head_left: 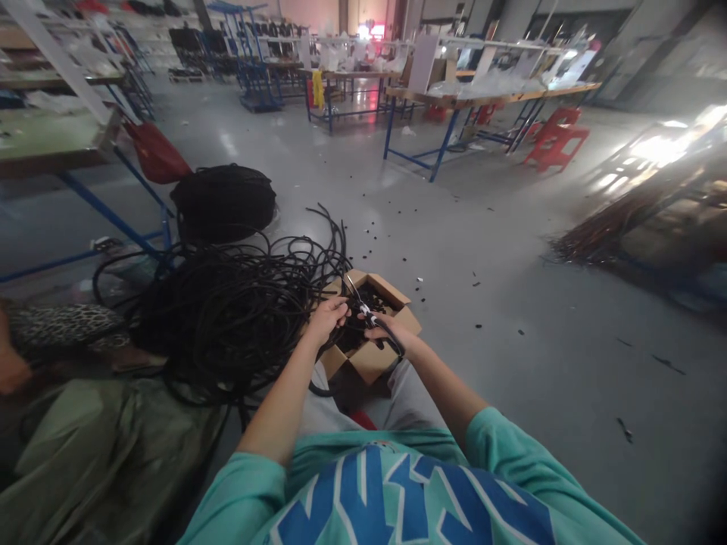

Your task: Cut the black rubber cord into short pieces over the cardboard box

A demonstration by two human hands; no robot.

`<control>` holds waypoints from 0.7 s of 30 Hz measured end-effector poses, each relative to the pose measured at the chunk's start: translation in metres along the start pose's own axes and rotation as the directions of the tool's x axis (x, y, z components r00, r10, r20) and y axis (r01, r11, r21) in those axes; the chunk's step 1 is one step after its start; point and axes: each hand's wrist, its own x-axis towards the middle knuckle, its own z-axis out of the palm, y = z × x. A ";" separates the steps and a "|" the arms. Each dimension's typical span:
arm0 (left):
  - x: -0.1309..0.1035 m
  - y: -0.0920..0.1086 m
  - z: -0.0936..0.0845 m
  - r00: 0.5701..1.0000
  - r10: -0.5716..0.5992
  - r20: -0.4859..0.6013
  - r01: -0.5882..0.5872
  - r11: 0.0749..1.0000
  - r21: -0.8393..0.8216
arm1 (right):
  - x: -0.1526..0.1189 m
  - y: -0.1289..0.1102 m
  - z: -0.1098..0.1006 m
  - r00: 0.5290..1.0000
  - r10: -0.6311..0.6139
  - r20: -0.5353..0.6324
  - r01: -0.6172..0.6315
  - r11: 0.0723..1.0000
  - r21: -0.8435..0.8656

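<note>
Over an open cardboard box (372,367) between my knees, both my hands work close together. My right hand (391,331) is closed round the black handles of a pair of scissors (369,316), whose blades point up and to the left. Just left of the blades, the fingers of my left hand (328,318) pinch a black cord, mostly hidden by the fingers. Small black pieces (375,297) lie inside the box. Beside my left arm spreads a big tangled heap of black cord (227,303).
A black bag (224,200) stands behind the heap. At the left are a worktable (54,144) and another person's arm (11,367). Black scraps (478,326) dot the floor. Red stools (556,144) stand by a far table, and a bundle of thin rods (619,212) lies right.
</note>
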 end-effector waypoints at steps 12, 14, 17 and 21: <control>0.005 -0.002 0.002 0.993 -0.070 0.092 0.081 0.989 -0.125 | 0.002 -0.001 0.000 0.998 0.002 -0.062 -0.002 1.000 0.007; 0.005 -0.003 0.004 0.995 -0.066 0.070 0.074 0.989 -0.129 | 0.005 0.001 0.000 0.995 0.000 -0.096 0.000 1.000 0.005; 0.002 -0.002 0.007 0.999 -0.048 0.017 0.050 0.990 -0.132 | 0.006 0.003 -0.003 0.991 -0.012 -0.135 0.012 1.000 -0.006; -0.009 0.005 0.010 0.999 -0.010 -0.052 0.003 0.990 -0.140 | -0.006 0.004 -0.007 0.993 -0.054 -0.109 0.049 0.997 -0.054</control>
